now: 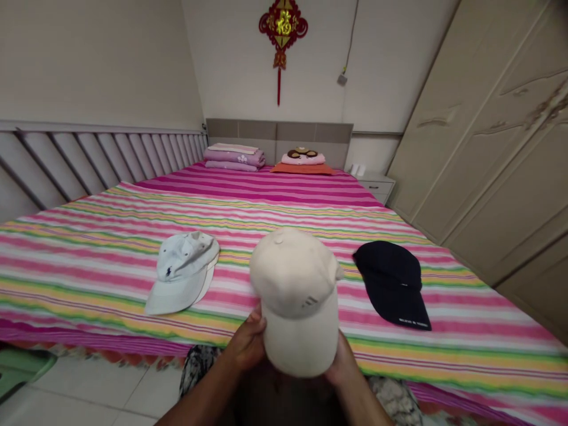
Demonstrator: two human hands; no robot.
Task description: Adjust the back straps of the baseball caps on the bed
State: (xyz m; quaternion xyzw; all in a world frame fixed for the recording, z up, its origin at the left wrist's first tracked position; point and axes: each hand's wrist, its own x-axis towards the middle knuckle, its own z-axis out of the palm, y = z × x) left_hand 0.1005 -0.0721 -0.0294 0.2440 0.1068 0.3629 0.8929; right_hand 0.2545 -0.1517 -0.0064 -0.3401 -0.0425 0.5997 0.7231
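Observation:
A cream baseball cap [296, 296] is held up in front of me, above the near edge of the bed, its brim pointing toward me. My left hand [247, 343] grips the left side of the brim, thumb on top. My right hand [341, 361] holds the right side, mostly hidden behind the brim. A pale blue cap [183, 271] lies on the striped bedsheet [106, 236] to the left. A dark navy cap [393, 283] lies on the sheet to the right.
Folded purple bedding [234, 157] and a pink pillow [303, 158] sit at the headboard. A tall wardrobe [497, 142] runs along the right wall. A white nightstand [376, 186] stands in the far corner. Tiled floor [89, 390] lies lower left.

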